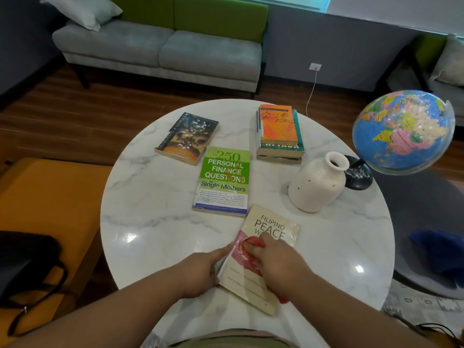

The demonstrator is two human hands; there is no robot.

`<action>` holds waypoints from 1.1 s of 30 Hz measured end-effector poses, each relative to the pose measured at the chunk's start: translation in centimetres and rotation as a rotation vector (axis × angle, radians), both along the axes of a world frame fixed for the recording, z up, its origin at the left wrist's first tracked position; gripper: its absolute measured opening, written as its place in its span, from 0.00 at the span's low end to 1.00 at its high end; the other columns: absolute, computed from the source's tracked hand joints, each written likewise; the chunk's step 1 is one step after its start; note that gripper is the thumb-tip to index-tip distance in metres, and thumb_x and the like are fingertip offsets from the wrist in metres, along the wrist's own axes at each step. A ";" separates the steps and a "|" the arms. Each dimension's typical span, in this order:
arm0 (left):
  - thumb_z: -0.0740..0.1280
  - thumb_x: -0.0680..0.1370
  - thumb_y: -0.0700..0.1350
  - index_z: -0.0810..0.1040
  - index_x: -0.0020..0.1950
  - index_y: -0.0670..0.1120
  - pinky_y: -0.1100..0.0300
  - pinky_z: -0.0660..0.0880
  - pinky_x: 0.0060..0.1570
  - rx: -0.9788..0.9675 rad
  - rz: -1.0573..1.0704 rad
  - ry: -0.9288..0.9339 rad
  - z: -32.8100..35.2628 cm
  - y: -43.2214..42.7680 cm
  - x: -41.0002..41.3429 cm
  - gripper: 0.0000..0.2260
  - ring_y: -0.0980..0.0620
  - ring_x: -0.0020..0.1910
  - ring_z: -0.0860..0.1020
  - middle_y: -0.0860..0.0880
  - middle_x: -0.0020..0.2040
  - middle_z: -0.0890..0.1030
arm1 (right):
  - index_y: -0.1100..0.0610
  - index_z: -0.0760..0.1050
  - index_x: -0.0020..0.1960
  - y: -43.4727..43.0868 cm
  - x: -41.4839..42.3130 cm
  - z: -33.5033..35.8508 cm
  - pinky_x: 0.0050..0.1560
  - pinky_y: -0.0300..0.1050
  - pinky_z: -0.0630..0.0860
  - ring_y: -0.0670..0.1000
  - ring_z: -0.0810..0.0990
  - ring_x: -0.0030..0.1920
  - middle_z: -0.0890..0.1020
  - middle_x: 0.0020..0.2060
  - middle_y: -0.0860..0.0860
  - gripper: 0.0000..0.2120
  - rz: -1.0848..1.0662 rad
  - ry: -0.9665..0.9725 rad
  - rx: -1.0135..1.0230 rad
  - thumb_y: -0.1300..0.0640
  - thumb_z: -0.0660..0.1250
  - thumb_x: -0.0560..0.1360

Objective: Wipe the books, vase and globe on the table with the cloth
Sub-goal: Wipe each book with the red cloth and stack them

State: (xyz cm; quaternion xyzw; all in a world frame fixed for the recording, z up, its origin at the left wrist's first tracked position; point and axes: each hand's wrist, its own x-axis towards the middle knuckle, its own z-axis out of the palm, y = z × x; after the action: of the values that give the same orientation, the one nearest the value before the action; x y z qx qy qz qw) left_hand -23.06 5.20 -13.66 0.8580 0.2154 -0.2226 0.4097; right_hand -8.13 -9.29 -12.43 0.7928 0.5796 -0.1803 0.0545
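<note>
A cream book titled Filipino Peace (pixel 270 228) lies near the front of the round marble table (pixel 155 212). My right hand (pixel 272 262) grips a red cloth (pixel 256 241) and presses it on the book's cover. My left hand (pixel 200 270) holds the book's left edge. Behind it lie a green finance book (pixel 224 179) and a dark paperback (pixel 187 138). A stack of books with an orange one on top (pixel 278 131) sits at the back. A white vase (pixel 317 183) stands right of centre, and a globe (pixel 401 131) at the right edge.
A grey and green sofa (pixel 160 49) stands beyond the table. An orange seat (pixel 45 204) with a black bag (pixel 22 270) is on the left. A white cable (pixel 311 94) runs to a wall socket. A blue thing (pixel 439 249) lies at the right.
</note>
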 end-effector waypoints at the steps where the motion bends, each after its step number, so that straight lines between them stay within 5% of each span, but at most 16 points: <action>1: 0.64 0.78 0.44 0.47 0.75 0.66 0.71 0.65 0.43 0.000 0.001 -0.007 0.0 0.0 0.0 0.35 0.57 0.43 0.70 0.45 0.54 0.78 | 0.41 0.58 0.74 0.3 -1.1 0.5 0.60 0.51 0.72 0.58 0.70 0.59 0.64 0.63 0.52 0.28 0.003 0.023 -0.041 0.56 0.61 0.78; 4: 0.63 0.79 0.45 0.49 0.75 0.66 0.75 0.66 0.37 -0.013 0.020 -0.025 0.2 -0.1 0.0 0.33 0.57 0.44 0.69 0.44 0.58 0.78 | 0.39 0.61 0.73 -0.9 -4.3 -0.7 0.58 0.56 0.73 0.61 0.72 0.59 0.65 0.65 0.53 0.29 0.079 0.194 -0.082 0.60 0.63 0.77; 7: 0.64 0.79 0.46 0.49 0.76 0.65 0.76 0.66 0.39 -0.008 0.019 -0.032 0.4 -0.3 0.0 0.33 0.57 0.46 0.70 0.45 0.61 0.77 | 0.28 0.56 0.69 -2.5 -1.3 -2.1 0.57 0.49 0.75 0.54 0.74 0.56 0.64 0.63 0.41 0.37 0.070 0.166 -0.078 0.56 0.70 0.72; 10: 0.65 0.78 0.47 0.47 0.76 0.64 0.71 0.66 0.47 -0.010 0.035 -0.026 0.7 -0.5 0.1 0.35 0.53 0.54 0.75 0.46 0.62 0.77 | 0.31 0.58 0.70 -3.2 1.7 -1.2 0.56 0.44 0.76 0.51 0.75 0.53 0.65 0.60 0.42 0.24 -0.084 0.112 0.026 0.51 0.59 0.79; 14: 0.71 0.73 0.51 0.48 0.76 0.64 0.64 0.68 0.46 0.178 -0.010 -0.051 0.3 -1.0 0.6 0.41 0.53 0.49 0.72 0.52 0.52 0.72 | 0.37 0.65 0.68 -3.7 -0.4 0.5 0.46 0.39 0.75 0.52 0.75 0.53 0.70 0.60 0.47 0.18 0.094 0.102 0.029 0.47 0.58 0.80; 18: 0.72 0.71 0.52 0.50 0.77 0.61 0.62 0.72 0.49 0.314 -0.063 -0.090 0.0 -1.2 1.4 0.42 0.52 0.57 0.72 0.52 0.59 0.67 | 0.31 0.59 0.70 -6.3 -1.5 0.3 0.59 0.43 0.66 0.52 0.67 0.64 0.66 0.66 0.44 0.23 0.271 0.233 -0.004 0.40 0.43 0.76; 23: 0.72 0.72 0.54 0.49 0.77 0.60 0.60 0.73 0.57 0.326 -0.104 -0.074 -0.4 -0.7 1.5 0.41 0.52 0.62 0.71 0.52 0.66 0.65 | 0.29 0.54 0.71 -7.4 2.5 -0.5 0.57 0.42 0.71 0.51 0.69 0.59 0.65 0.65 0.41 0.23 -0.060 0.119 0.025 0.49 0.56 0.81; 27: 0.71 0.72 0.55 0.48 0.77 0.60 0.60 0.72 0.57 0.336 -0.112 -0.086 -0.4 -0.8 1.5 0.41 0.52 0.62 0.70 0.53 0.66 0.66 | 0.29 0.57 0.70 -8.5 -0.7 0.2 0.59 0.46 0.71 0.52 0.69 0.61 0.66 0.65 0.43 0.20 0.093 0.294 -0.072 0.46 0.53 0.81; 29: 0.71 0.73 0.54 0.48 0.77 0.60 0.60 0.72 0.57 0.331 -0.107 -0.093 -0.5 -0.8 1.4 0.41 0.53 0.63 0.69 0.53 0.66 0.66 | 0.26 0.53 0.68 -8.9 -0.2 0.5 0.60 0.46 0.71 0.49 0.69 0.61 0.66 0.64 0.36 0.20 0.131 0.305 -0.105 0.44 0.53 0.81; 31: 0.70 0.73 0.54 0.47 0.77 0.61 0.61 0.72 0.58 0.326 -0.100 -0.100 -0.4 -0.9 1.4 0.41 0.53 0.63 0.69 0.53 0.66 0.66 | 0.23 0.51 0.67 -8.8 2.2 -0.1 0.60 0.43 0.71 0.46 0.69 0.61 0.65 0.61 0.31 0.25 -0.013 0.240 -0.096 0.47 0.58 0.81; 33: 0.70 0.73 0.54 0.47 0.77 0.60 0.61 0.72 0.59 0.322 -0.097 -0.104 -0.4 -0.9 1.4 0.40 0.53 0.64 0.68 0.53 0.66 0.66 | 0.26 0.50 0.69 -7.9 4.9 -0.7 0.56 0.44 0.75 0.49 0.70 0.59 0.65 0.62 0.35 0.33 -0.098 0.080 -0.075 0.53 0.62 0.78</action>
State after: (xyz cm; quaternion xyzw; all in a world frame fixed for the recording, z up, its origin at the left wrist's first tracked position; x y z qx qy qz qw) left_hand -21.68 4.26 -14.10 0.9323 0.1849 -0.1600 0.2665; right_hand -3.20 -17.17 -13.11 0.8097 0.5347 -0.2361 0.0521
